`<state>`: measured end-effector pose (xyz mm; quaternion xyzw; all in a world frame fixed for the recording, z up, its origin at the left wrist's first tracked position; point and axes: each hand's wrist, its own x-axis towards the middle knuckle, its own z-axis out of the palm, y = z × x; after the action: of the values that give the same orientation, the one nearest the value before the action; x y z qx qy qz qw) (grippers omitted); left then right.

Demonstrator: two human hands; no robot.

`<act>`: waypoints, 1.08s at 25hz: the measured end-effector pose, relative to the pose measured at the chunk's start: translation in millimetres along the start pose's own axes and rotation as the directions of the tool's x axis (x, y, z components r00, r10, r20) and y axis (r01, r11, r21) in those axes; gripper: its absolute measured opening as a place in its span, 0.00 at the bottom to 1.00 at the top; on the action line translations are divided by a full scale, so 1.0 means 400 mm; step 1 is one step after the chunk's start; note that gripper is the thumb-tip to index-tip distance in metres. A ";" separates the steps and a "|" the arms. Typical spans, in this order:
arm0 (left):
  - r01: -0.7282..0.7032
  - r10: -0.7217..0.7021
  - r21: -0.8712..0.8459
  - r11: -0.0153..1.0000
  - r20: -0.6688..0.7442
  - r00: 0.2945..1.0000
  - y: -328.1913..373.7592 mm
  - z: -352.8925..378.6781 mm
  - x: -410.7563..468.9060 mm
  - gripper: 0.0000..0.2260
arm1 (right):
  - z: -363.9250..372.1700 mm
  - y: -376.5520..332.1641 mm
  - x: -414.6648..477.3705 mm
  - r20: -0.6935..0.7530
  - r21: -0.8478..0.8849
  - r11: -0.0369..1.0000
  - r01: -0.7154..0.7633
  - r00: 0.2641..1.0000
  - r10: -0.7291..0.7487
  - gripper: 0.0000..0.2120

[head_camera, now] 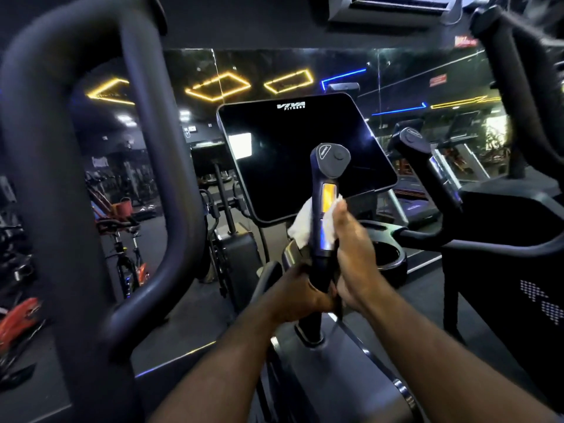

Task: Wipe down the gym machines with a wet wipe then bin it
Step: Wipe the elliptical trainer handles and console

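1. The right hand [354, 257] has its grip closed: the fingers curl round the back of the upright handle [328, 169] and press a white wet wipe [300, 222] against its shiny sensor strip.
2. The left hand [300, 296] has its grip wrapped tight round the handle's dark lower shaft, just beneath the right hand and touching it.
3. Both forearms reach forward and up from the bottom of the view, converging on the handle in front of the black console screen [293, 148].

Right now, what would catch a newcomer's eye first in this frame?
At centre, the right hand wraps a crumpled white wet wipe round the dark upright machine handle, while the left hand holds its stem lower down. Behind stands a glossy black console screen; a thick dark loop bar fills the left foreground.
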<state>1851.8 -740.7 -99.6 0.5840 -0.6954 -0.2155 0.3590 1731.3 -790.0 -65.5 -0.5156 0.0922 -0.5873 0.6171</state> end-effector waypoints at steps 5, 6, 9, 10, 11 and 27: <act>0.280 -0.239 0.139 0.950 -0.256 0.937 0.058 -0.134 0.018 0.14 | 0.064 -0.109 0.080 -0.053 -0.277 0.961 0.014 0.998 -0.030 0.37; 0.303 -0.296 -0.053 0.951 -0.432 0.852 0.075 -0.161 0.019 0.09 | 0.068 -0.124 0.116 -0.088 -0.324 0.946 -0.009 0.996 -0.020 0.44; 0.168 -0.425 -0.424 0.890 -0.639 0.642 0.125 -0.196 0.036 0.06 | 0.067 -0.117 0.076 -0.126 -0.465 0.885 -0.026 0.991 -0.037 0.36; 0.113 -0.407 -0.458 0.882 -0.617 0.674 0.154 -0.192 0.048 0.01 | 0.062 -0.100 0.027 -0.115 -0.490 0.872 -0.017 0.992 -0.045 0.30; 0.070 -0.367 -0.464 0.883 -0.591 0.718 0.187 -0.189 0.058 0.08 | 0.049 -0.068 -0.021 -0.110 -0.491 0.871 -0.015 0.993 -0.044 0.26; 0.139 -0.035 0.186 0.973 -0.476 0.879 0.264 -0.073 0.102 0.31 | -0.023 0.234 -0.128 -0.068 -0.741 0.659 0.129 0.962 -0.265 0.10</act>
<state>1801.6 -752.7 5.4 0.6848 -0.5798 -0.0075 0.4414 1768.6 -773.4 -164.3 -0.6734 0.3142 -0.6067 0.2825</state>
